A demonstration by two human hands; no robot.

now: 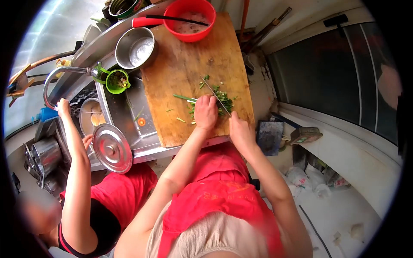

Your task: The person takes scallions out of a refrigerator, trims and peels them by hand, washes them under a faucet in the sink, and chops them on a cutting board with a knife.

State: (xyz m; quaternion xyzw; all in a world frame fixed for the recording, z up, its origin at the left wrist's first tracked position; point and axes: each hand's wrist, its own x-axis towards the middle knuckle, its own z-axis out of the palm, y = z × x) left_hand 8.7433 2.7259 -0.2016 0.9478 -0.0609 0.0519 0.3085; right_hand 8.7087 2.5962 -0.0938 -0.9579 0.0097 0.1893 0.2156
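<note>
On the wooden board [172, 77], my left hand [206, 112] is closed over a small bunch of green stalks [185, 98], whose ends stick out to its left. My right hand [241, 131] grips a knife [215, 95] by the handle, at the board's lower right. The blade slants up and left, just beside my left fingers. Chopped green pieces [222, 97] lie around and to the right of the blade. A few loose bits are scattered below the stalks.
A red bowl [189, 36] and a steel pot [135, 48] stand at the board's far side. Left is a sink [124, 103] with a green strainer [117, 81]. A co-worker [77, 150] there touches the faucet [48, 88], near a metal lid [112, 148].
</note>
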